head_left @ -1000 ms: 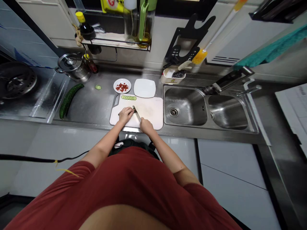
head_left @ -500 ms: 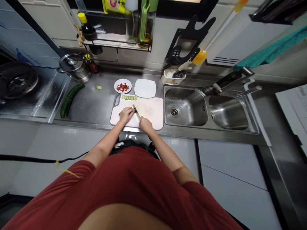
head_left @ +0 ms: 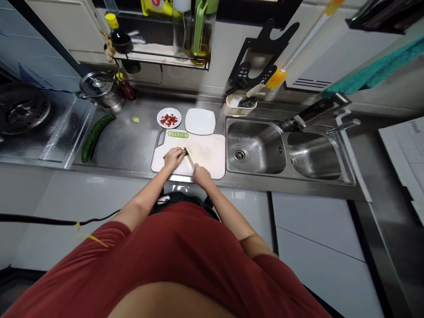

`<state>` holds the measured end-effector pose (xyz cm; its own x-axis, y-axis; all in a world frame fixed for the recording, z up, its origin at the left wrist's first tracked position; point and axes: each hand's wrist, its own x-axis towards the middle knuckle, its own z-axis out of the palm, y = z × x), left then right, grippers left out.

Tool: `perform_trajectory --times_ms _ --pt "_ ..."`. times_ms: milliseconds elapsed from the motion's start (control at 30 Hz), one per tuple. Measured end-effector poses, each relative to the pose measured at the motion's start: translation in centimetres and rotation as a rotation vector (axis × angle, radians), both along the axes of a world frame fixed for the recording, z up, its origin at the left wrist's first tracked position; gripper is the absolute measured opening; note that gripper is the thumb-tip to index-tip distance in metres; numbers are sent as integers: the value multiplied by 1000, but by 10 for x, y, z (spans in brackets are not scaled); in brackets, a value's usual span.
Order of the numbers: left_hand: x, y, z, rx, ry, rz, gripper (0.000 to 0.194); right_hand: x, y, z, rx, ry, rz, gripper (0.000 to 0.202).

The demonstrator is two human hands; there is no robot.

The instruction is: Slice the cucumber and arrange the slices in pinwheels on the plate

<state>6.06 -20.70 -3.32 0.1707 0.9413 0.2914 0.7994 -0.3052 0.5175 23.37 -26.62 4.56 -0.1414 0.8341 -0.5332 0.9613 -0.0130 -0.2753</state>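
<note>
My left hand point(head_left: 174, 159) is closed over a dark, long piece of food point(head_left: 184, 152) on the white cutting board point(head_left: 210, 152). Most of that piece is hidden under the fingers, so its kind does not show. My right hand point(head_left: 202, 175) grips a kitchen knife point(head_left: 190, 160) by the handle, its blade slanting up and left to the piece's right end. Along the board's top left edge lies a row of cucumber slices point(head_left: 178, 134). Behind the board stand a white plate of chopped red pieces point(head_left: 168, 111) and a squarish white plate point(head_left: 200, 121).
A whole cucumber point(head_left: 96, 138) and a cut cucumber end point(head_left: 135, 119) lie on the steel counter at left, near a lidded pot point(head_left: 102, 92). A double sink point(head_left: 255, 148) adjoins the board on the right. Above the counter hangs a shelf point(head_left: 159, 57) with bottles.
The knife blade has shifted slightly so that its tip is now by the dark piece's right end. My left hand stays on the piece; the whole view has moved slightly.
</note>
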Motion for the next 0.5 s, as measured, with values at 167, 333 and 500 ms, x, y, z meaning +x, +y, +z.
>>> perform_trajectory --times_ms 167,333,500 --pt "0 0 0 1 6 2 24 -6 9 -4 30 12 -4 26" --pt "0 0 0 0 13 -1 24 -14 19 -5 29 12 -14 29" --pt "0 0 1 -3 30 3 24 -18 25 -5 40 40 -16 31"
